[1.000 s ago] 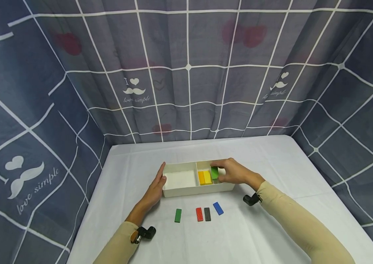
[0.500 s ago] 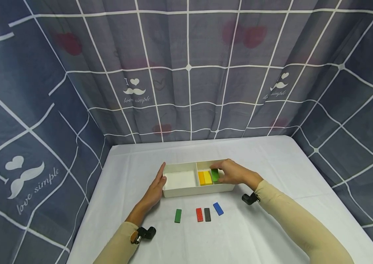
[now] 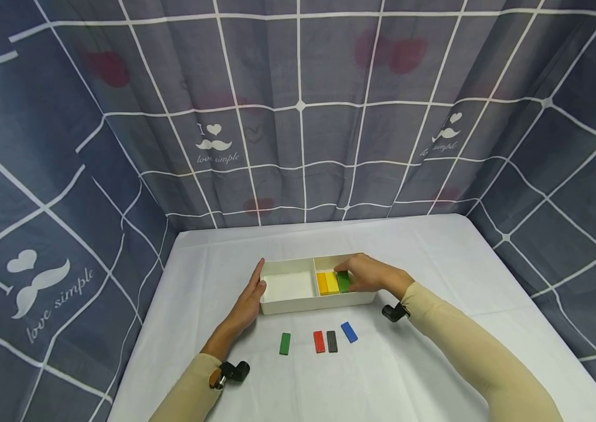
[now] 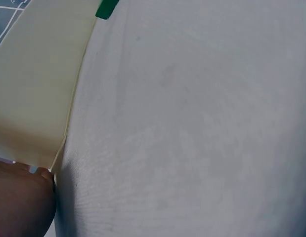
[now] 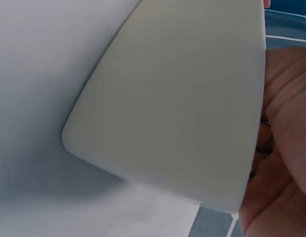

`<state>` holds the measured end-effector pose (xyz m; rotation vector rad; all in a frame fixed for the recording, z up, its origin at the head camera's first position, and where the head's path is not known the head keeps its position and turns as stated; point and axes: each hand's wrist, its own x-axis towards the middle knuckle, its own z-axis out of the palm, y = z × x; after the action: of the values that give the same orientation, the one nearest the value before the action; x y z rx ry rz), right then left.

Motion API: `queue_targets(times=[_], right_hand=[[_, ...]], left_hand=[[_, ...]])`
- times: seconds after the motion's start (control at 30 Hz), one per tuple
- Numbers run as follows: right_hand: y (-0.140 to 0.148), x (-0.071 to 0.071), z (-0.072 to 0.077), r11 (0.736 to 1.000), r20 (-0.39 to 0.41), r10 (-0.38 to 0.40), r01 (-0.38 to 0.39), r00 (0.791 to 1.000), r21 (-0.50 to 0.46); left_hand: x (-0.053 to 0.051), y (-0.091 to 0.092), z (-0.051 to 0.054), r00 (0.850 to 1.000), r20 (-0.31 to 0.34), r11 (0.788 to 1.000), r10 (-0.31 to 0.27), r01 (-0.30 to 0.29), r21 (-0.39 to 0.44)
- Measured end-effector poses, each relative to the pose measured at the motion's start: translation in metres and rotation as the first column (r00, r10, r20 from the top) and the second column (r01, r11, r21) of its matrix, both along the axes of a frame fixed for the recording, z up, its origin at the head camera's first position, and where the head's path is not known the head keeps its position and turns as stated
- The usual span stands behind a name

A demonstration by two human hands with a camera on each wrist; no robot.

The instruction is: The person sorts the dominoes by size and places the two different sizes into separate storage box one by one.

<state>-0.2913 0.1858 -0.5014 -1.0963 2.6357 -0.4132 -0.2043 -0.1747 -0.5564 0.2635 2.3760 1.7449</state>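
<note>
A cream box (image 3: 288,306) with a divider lies across the table. In its right compartment an orange-yellow block (image 3: 322,283), a yellow block (image 3: 331,283) and a light green block (image 3: 343,282) stand side by side. My right hand (image 3: 368,273) reaches over the right end and pinches the green block, its fingers hiding part of it. With fingers straight, my left hand (image 3: 245,303) rests against the box's left end. In the right wrist view the box wall (image 5: 167,98) hides most of my right hand (image 5: 286,148).
In front of the box lie a dark green block (image 3: 285,344), a red block (image 3: 319,341), a black block (image 3: 331,341) and a blue block (image 3: 349,332). A white cloth covers the table (image 3: 408,363). A grid-patterned curtain (image 3: 324,140) surrounds the back and sides.
My right hand has moved slightly left and lower, bringing the light green block down beside the yellow one. The left hand and the box have stayed in place.
</note>
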Motion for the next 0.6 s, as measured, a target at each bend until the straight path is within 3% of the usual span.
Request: queue_targets(times=[0.6], right_hand=[[-0.0065, 0.0005, -0.0033, 1.0, -0.026, 0.003, -0.003, 1.0, 0.023]], left_hand=[[-0.001, 0.001, -0.0009, 0.999, -0.043, 1.0, -0.007, 0.007, 0.003]])
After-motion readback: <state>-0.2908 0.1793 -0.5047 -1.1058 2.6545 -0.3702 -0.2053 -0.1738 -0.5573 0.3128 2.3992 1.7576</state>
